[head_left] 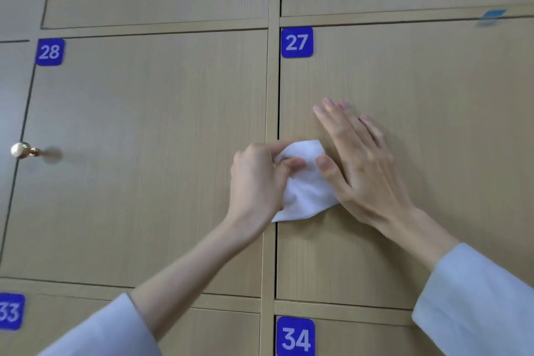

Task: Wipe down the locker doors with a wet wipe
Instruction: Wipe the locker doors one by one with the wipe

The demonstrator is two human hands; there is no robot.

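Now wet wipe (304, 182) pinched in left hand (257, 179), beside flat, released right hand (364, 165).

A crumpled white wet wipe (304, 182) lies pressed against the left edge of the light wood-grain locker door (404, 153) bearing a blue "27" label (297, 42), about halfway down, beside the closed door marked "28" (144, 153).

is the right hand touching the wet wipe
Touching. The head view shows the right hand with straight fingers, its thumb lying on the wet wipe, which the left hand pinches.
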